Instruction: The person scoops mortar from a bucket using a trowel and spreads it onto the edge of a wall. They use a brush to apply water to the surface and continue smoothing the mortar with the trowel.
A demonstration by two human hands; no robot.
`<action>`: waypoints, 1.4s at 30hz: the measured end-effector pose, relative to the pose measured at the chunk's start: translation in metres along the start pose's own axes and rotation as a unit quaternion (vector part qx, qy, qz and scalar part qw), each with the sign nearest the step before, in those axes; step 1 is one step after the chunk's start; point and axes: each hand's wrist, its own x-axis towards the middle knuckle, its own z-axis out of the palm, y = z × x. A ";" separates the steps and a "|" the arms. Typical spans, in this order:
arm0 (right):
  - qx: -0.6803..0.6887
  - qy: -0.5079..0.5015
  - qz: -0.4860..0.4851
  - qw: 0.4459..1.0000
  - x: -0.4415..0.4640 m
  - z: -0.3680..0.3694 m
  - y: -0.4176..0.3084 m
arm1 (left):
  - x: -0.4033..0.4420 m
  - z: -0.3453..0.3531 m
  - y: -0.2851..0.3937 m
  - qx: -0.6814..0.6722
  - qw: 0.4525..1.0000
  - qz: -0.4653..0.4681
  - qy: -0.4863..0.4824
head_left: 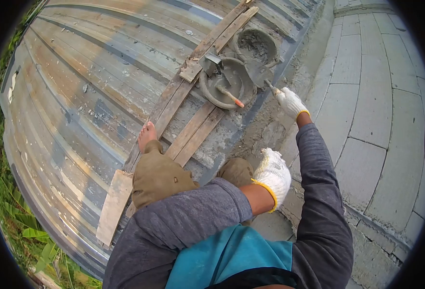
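My right hand (292, 102), in a white knit glove with a yellow cuff, grips a trowel (271, 85) by its handle. The trowel's blade is smeared with grey mortar and lies beside the rims of two tubs. In the nearer tub (204, 90) is wet mortar, with an orange-tipped tool handle (231, 97) lying across it. A metal bracket-shaped tool (213, 61) sits at its left rim. The farther tub (273, 57) also holds mortar. My left hand (272, 178), gloved alike, is beside my bent knee; its fingers are mostly hidden.
Corrugated metal roofing (77, 96) spreads to the left, with debris on it. Wooden planks (171, 98) cross it, and my bare foot (147, 136) rests by them. A grey block wall (362, 115) runs along the right. Green plants (34, 231) show past the roof's edge.
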 end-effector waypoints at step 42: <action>0.113 0.093 0.093 0.985 -0.034 0.074 0.043 | 0.004 0.012 -0.004 0.024 0.998 -0.032 0.048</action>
